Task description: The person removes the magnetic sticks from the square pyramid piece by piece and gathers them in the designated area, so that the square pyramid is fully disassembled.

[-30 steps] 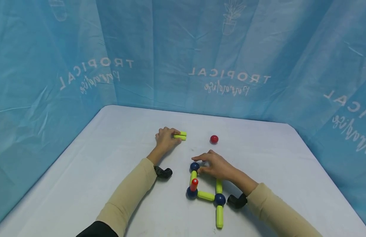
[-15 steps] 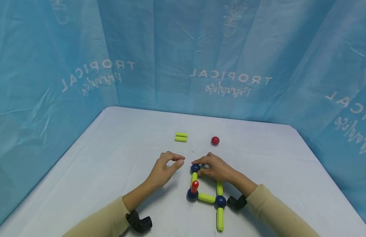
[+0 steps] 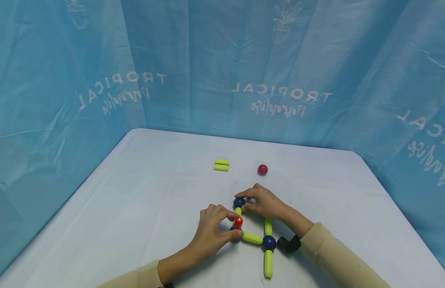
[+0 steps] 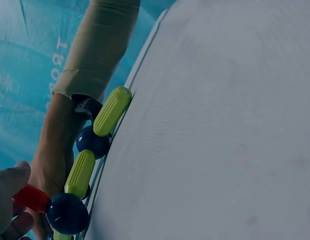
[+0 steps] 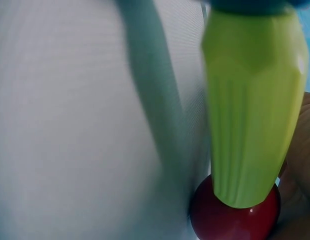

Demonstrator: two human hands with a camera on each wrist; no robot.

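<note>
A magnetic building set of lime-green rods and balls lies joined in a four-sided shape, with one rod (image 3: 268, 264) sticking out toward the near edge. A short red rod (image 3: 238, 223) stands up from the near-left dark blue ball (image 4: 67, 214). My left hand (image 3: 209, 230) has its thumb and index finger around that red rod. At the far-left corner, my right hand (image 3: 263, 202) pinches another dark blue ball (image 3: 239, 203). A red ball (image 5: 235, 212) at the end of a green rod (image 5: 252, 110) shows in the right wrist view; in the head view my right hand hides it.
Beyond the hands, two loose lime-green rods (image 3: 221, 167) lie side by side, and a loose red ball (image 3: 263, 169) sits to their right. A white-covered table (image 3: 154, 168) is enclosed by blue printed curtains (image 3: 208, 48).
My left hand has left the two loose green rods, come back toward the near side, and closed its thumb and finger around the red rod. My right hand stays at its ball.
</note>
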